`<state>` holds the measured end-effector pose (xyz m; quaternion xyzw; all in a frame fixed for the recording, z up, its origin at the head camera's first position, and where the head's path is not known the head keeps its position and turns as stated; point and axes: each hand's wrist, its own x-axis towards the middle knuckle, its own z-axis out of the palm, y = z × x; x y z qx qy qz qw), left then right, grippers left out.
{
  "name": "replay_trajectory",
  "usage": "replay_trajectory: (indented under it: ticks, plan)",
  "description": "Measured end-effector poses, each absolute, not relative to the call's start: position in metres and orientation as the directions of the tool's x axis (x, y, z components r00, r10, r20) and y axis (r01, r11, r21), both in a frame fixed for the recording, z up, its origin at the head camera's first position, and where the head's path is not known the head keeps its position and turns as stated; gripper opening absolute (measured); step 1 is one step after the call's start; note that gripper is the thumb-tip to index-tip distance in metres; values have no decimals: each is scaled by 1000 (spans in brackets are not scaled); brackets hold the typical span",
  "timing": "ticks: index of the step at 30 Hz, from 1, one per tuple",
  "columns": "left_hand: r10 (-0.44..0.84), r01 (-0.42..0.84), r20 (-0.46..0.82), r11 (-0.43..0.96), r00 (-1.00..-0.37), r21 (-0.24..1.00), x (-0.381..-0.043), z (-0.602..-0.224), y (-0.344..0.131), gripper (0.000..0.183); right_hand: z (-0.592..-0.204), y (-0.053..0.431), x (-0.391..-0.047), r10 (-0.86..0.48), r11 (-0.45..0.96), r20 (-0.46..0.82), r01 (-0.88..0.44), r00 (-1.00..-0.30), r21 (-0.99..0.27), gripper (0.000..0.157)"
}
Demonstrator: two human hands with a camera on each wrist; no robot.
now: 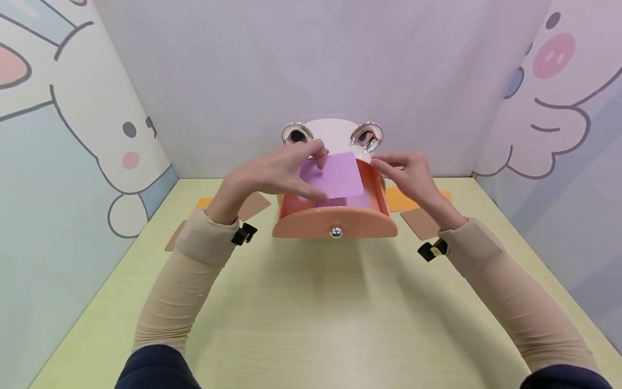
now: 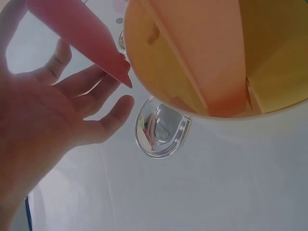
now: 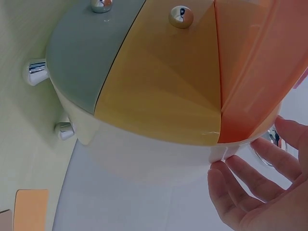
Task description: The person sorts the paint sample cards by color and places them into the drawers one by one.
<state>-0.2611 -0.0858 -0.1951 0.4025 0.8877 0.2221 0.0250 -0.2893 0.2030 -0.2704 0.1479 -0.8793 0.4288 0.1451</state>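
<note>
A rounded white storage box with two silver frog-like eyes stands on the table, its top orange drawer pulled out toward me. Over that drawer my left hand pinches a purple card, thumb at the lower edge and fingers at the upper. The same card looks pink in the left wrist view. More purple shows inside the drawer below it. My right hand holds the upper right edge of the box, its fingertips on the white casing in the right wrist view.
Below the orange drawer are a yellow drawer and a grey one with silver knobs. Orange cards and brown cards lie on the table both sides of the box. Cartoon-printed walls enclose the table.
</note>
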Motion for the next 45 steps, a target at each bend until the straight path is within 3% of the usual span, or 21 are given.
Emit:
replay_trajectory:
  ticks: [5, 10, 18, 22, 24, 27, 32, 39, 45]
  plan:
    - [711, 698, 169, 567, -683, 437, -258, -199, -89, 54, -271, 203, -289, -138, 583, 389, -393, -911, -711, 38]
    - [687, 740, 306, 517, -659, 431, -245, -205, -94, 48, -271, 203, -289, -143, 578, 391, -398, -909, -713, 38]
    - [640, 870, 592, 313, -490, 381, -200, -215, -79, 40, -270, 207, -287, -133, 581, 382, -385, -914, -717, 40]
    - [628, 879, 630, 210, -457, 428, -178, -226, -67, 35, -269, 209, -285, -128, 581, 383, -382, -915, -718, 39]
    - [655, 848, 591, 151, -471, 509, -169, -233, -61, 30, -269, 210, -285, -127, 579, 381, -380, -916, -721, 39]
    - [712, 700, 451, 79, -538, 710, -157, -243, -52, 23, -270, 210, -284, -120, 581, 376, -372, -919, -724, 39]
    - [758, 287, 155, 44, -634, 957, -148, -269, -40, 25, -271, 210, -285, -123, 569, 389, -386, -913, -726, 37]
    - [715, -54, -12, -36, -699, 998, -154, -306, -32, 35, -273, 210, -287, -128, 554, 406, -405, -905, -728, 35]
    - [627, -223, -66, -175, -776, 959, -161, -318, -31, 42, -274, 208, -287, -129, 548, 403, -404, -906, -733, 36]
